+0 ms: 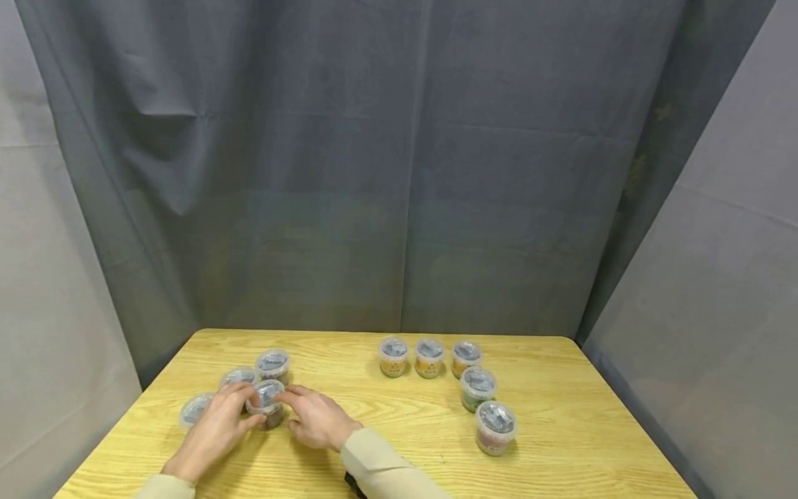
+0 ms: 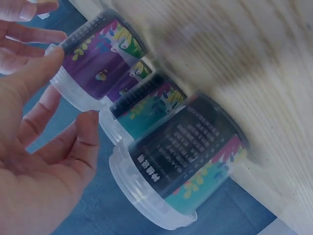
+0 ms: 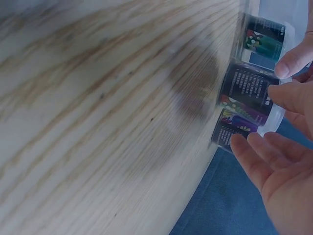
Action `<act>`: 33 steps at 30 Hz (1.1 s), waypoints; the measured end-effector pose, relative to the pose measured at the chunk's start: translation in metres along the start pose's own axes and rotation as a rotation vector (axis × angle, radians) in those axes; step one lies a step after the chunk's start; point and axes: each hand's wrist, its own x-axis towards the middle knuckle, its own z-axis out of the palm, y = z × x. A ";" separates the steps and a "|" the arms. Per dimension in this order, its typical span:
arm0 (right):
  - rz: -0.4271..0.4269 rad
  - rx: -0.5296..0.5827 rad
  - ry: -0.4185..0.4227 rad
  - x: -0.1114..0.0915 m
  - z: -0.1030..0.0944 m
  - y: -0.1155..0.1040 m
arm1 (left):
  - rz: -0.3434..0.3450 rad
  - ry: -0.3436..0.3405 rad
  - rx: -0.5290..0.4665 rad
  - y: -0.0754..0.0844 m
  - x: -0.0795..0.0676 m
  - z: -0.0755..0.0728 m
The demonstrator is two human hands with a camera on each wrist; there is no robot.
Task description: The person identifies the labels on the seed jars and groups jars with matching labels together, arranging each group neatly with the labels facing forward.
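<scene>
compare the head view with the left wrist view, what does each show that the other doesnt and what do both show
Only head: three yellow-labelled tubs, a green tub and a pinkish tub, apart from the cluster at the hands, plus the pale sleeves.

Only left wrist: colourful purple label and teal label designs on that cluster, with a dark panel of print.

Both: the four-tub cluster, left hand, right hand and wooden tabletop.
</scene>
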 end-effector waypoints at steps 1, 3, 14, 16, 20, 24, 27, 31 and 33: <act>0.003 0.001 0.003 0.000 0.000 0.000 | 0.005 0.005 -0.001 0.000 0.000 0.001; 0.007 0.008 0.007 0.000 0.001 -0.001 | 0.013 0.003 -0.007 0.000 0.000 0.002; 0.017 0.144 0.047 -0.002 0.001 0.004 | -0.108 -0.125 -0.046 0.005 0.002 0.002; 0.021 0.166 0.072 -0.001 0.003 0.005 | -0.129 -0.149 -0.062 0.007 0.003 0.001; 0.030 0.225 0.122 0.000 0.005 0.009 | -0.110 -0.146 -0.096 0.009 0.005 0.001; 0.040 0.296 0.167 0.000 0.004 0.015 | -0.087 -0.105 -0.139 0.013 0.010 0.002; 0.047 0.359 0.204 0.000 0.001 0.019 | -0.081 -0.075 -0.176 0.017 0.013 0.003; 0.053 0.439 0.224 -0.003 -0.004 0.024 | -0.067 -0.021 -0.201 0.020 0.015 0.003; 0.057 0.469 0.230 -0.005 -0.005 0.027 | -0.058 0.020 -0.210 0.022 0.015 0.005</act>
